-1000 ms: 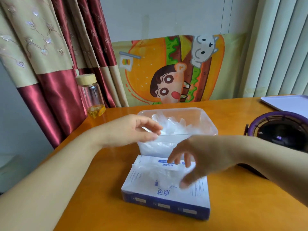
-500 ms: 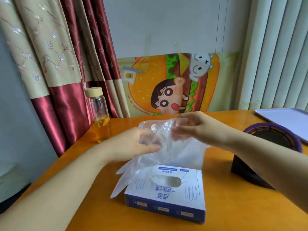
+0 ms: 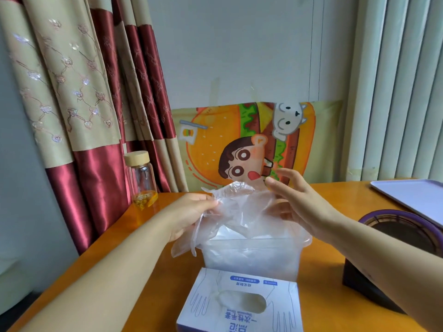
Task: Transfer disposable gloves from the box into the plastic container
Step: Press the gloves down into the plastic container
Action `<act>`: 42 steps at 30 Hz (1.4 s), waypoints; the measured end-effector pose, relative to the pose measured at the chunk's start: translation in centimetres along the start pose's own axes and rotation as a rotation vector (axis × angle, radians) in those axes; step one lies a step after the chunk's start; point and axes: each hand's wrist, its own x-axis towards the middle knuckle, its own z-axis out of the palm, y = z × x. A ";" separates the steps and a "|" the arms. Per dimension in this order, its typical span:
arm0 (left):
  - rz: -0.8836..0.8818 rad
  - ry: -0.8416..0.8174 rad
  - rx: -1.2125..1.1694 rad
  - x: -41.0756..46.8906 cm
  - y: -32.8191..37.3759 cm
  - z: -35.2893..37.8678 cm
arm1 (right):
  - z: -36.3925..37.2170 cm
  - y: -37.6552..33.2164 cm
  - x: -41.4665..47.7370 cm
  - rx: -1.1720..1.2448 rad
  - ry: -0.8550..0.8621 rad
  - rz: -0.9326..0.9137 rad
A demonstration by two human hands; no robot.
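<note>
A clear plastic glove (image 3: 239,212) hangs crumpled over the clear plastic container (image 3: 251,257), which holds several more gloves. My left hand (image 3: 189,212) pinches the glove's left edge, and a loose flap trails down outside the container's left wall. My right hand (image 3: 297,204) is at the glove's right side with its fingers spread; some of them show through the film. The white and blue glove box (image 3: 239,307) lies nearest me, with glove film visible in its oval slot.
A glass bottle (image 3: 141,180) with a wooden lid stands at the back left of the orange table (image 3: 148,259). A black and purple device (image 3: 402,238) sits at the right, a white tray (image 3: 412,195) behind it. A cartoon poster (image 3: 244,144) leans on the wall.
The glove has come out of the box and risen over the container. My right hand went from pinching it to spread fingers. The view has tilted upward.
</note>
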 end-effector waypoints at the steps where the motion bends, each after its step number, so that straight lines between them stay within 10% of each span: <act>1: -0.011 0.009 0.009 0.5 0.0 0.1 | -0.1 -0.1 0.0 -0.077 -0.014 -0.067; 13: -0.135 0.219 0.013 5.0 -1.9 -3.1 | -1.3 2.0 3.6 -0.332 -0.092 0.070; 17: 0.271 0.502 0.318 4.8 -1.1 -2.2 | -1.0 3.5 4.7 -0.166 -0.091 0.281; 20: 0.570 0.126 0.539 3.6 0.5 1.5 | -0.6 3.8 5.1 -0.070 -0.094 0.365; 23: 0.510 -0.148 0.971 3.9 -0.1 4.5 | -0.3 3.6 5.6 0.130 -0.111 0.410; 30: 0.649 0.306 0.836 5.7 -0.9 6.9 | 0.3 2.6 5.8 0.402 -0.003 0.392; 33: 0.686 0.276 0.864 5.6 -1.0 5.3 | -0.3 2.6 5.6 0.092 -0.026 0.321; 38: 0.363 -0.176 0.967 5.0 -1.9 3.5 | -1.3 4.2 6.0 -1.176 -0.333 0.128; 42: 0.062 -0.400 0.953 6.1 -2.2 4.1 | 0.2 4.6 6.5 -1.508 -0.484 0.126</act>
